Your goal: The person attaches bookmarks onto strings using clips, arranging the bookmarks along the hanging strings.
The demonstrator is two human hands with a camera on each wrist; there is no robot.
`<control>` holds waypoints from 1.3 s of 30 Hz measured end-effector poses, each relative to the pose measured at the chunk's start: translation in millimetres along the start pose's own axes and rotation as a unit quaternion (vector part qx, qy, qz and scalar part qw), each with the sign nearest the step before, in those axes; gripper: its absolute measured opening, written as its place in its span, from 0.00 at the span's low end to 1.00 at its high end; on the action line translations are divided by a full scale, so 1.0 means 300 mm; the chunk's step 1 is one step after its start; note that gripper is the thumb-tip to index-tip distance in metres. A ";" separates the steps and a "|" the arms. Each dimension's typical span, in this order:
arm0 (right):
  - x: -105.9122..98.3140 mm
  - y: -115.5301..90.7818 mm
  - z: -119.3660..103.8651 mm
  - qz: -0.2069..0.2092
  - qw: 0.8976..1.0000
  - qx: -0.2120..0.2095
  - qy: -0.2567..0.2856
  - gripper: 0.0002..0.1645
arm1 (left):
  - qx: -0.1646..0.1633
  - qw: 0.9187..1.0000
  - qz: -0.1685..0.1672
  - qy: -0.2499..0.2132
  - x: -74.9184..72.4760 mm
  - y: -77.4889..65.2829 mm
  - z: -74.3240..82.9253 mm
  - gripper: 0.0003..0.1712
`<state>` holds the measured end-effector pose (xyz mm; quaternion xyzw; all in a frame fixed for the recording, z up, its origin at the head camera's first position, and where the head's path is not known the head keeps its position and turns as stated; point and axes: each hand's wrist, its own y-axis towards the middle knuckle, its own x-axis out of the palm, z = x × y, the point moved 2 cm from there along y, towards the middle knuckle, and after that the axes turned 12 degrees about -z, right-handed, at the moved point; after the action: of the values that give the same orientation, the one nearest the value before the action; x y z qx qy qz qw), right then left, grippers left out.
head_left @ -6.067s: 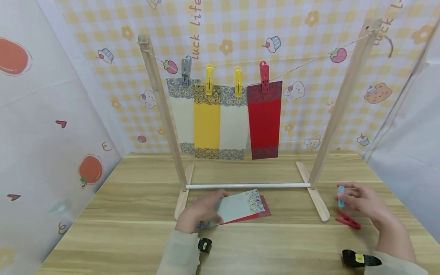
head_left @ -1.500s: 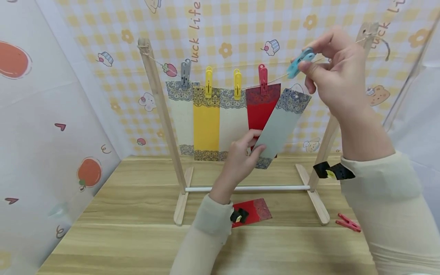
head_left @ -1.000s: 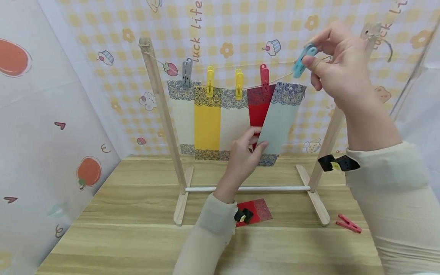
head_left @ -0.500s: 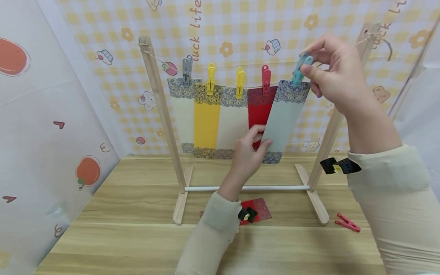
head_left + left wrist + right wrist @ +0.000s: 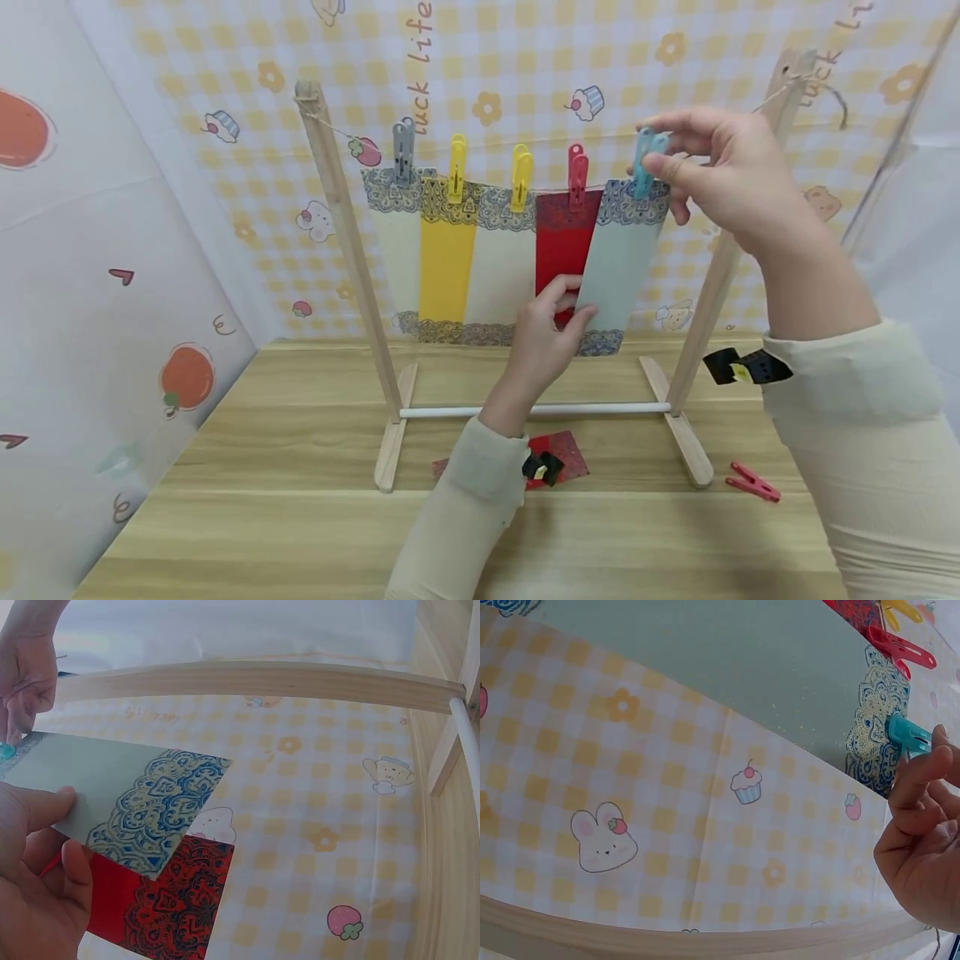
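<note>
A pale grey-green paper card (image 5: 615, 267) with blue lace-patterned ends hangs at the right of the string, overlapping a red card (image 5: 558, 242). My left hand (image 5: 546, 333) pinches its lower left edge between thumb and fingers. At its top, my right hand (image 5: 731, 179) holds a light blue clothespin (image 5: 647, 162), whose jaws sit over the patterned edge. In the right wrist view the clothespin (image 5: 909, 735) overlaps the card's patterned end (image 5: 877, 727). A red clothespin (image 5: 577, 177), two yellow ones and a grey one (image 5: 403, 154) hold the other cards.
Two wooden posts (image 5: 348, 242) carry the string, with a white rod (image 5: 600, 408) joining their feet. On the table lie a red card (image 5: 566, 454), partly behind the left sleeve, and a red clothespin (image 5: 752, 482) at right. A checked cloth (image 5: 510, 75) stands behind.
The pale card and blue clothespin were lifted from the table to the string. The right hand has since lowered the clothespin onto the card's top edge; the card hangs more upright.
</note>
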<state>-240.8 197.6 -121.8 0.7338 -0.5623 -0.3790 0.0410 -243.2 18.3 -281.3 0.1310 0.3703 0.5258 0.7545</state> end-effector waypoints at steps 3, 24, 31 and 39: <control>-0.001 0.001 0.003 0.008 1.000 0.005 0.027 0.24 | -0.016 1.000 -0.003 0.006 -0.002 -0.004 -0.009 0.18; -0.065 -0.146 0.080 0.065 0.973 -0.113 0.190 0.15 | -0.087 0.993 -0.063 0.045 -0.045 -0.109 -0.064 0.13; -0.082 -0.261 0.189 0.055 0.998 -0.009 0.000 0.16 | -0.140 0.984 -0.070 0.083 -0.061 -0.182 -0.065 0.10; -0.076 -0.418 0.377 -0.010 0.992 0.070 -0.108 0.14 | -0.182 0.971 -0.099 0.118 -0.099 -0.266 -0.091 0.11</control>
<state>-211.1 304.2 -251.5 0.6953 -0.5815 -0.4157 -0.0750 -211.7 -46.2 -334.6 -0.1085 0.3660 0.5185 0.7652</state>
